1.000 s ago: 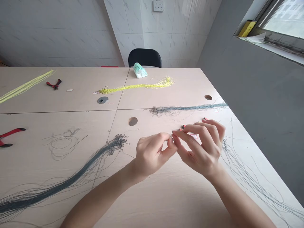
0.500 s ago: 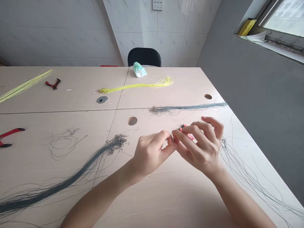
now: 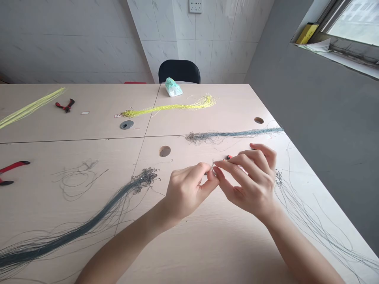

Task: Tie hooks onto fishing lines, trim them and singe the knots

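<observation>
My left hand (image 3: 189,191) pinches a small metal hook (image 3: 212,163) between thumb and forefinger, at the middle of the table. Close against it on the right is my right hand (image 3: 251,181), its thumb and forefinger at the hook and its other fingers raised and curled. Whether the right fingertips grip the hook or its line is too small to tell. Partly hidden behind the right hand lies a red tool (image 3: 229,157). A thick bundle of dark lines with hooks (image 3: 97,217) lies to the left; a thinner bundle of lines (image 3: 314,225) lies to the right.
Farther back on the table (image 3: 189,244) are a blue-grey bundle (image 3: 237,133), a yellow bundle (image 3: 168,107), a plastic packet (image 3: 173,87) and red pliers (image 3: 65,105). Red-handled pliers (image 3: 13,167) and loose line (image 3: 75,177) lie left. A black chair (image 3: 179,71) stands behind.
My right forefinger and thumb have spread slightly apart, and more of the hook shows between the hands. The view has shifted slightly.
</observation>
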A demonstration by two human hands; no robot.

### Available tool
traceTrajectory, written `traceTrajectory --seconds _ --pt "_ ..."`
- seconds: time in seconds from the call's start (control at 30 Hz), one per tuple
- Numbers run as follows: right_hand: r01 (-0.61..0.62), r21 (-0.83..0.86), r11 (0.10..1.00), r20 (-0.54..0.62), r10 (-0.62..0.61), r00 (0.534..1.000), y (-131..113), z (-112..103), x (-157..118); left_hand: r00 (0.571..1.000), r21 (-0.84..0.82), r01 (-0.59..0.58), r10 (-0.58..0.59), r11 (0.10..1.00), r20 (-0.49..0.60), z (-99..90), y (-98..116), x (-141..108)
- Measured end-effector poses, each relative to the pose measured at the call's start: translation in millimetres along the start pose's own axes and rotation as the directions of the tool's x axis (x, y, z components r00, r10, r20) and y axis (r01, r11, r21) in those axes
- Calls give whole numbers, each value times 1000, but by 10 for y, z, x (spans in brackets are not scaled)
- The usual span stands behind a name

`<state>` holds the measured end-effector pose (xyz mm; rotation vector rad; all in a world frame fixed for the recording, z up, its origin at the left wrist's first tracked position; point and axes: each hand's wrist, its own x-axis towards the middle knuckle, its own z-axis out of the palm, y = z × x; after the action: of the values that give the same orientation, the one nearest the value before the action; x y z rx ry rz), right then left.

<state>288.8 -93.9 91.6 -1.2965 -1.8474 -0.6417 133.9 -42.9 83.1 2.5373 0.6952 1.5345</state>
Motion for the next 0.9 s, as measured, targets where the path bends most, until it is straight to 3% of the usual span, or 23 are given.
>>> traceTrajectory --seconds 0.27,0.43,0.5,0.63,0.77,0.9 --pt "-46 113 993 19 44 999 16 18 -5 1000 5 -1 1 1000 5 -1 -2 -13" --pt "-220 253 942 72 209 975 -11 -25 14 1000 15 14 -14 1000 5 -9 -3 -15" --pt "-375 363 853 207 318 925 -23 -47 27 1000 14 12 -11 1000 -10 -11 -1 -15" --pt "-638 508 578 478 428 768 -17 -52 50 1000 21 6 -6 1000 -29 -3 3 -22" --pt "-716 554 425 553 455 698 14 -28 57 1000 12 3 -3 1000 -31 8 -1 -33" --pt "-759 539 364 588 483 649 42 -25 54 1000 12 -6 6 1000 -29 10 -6 -30"
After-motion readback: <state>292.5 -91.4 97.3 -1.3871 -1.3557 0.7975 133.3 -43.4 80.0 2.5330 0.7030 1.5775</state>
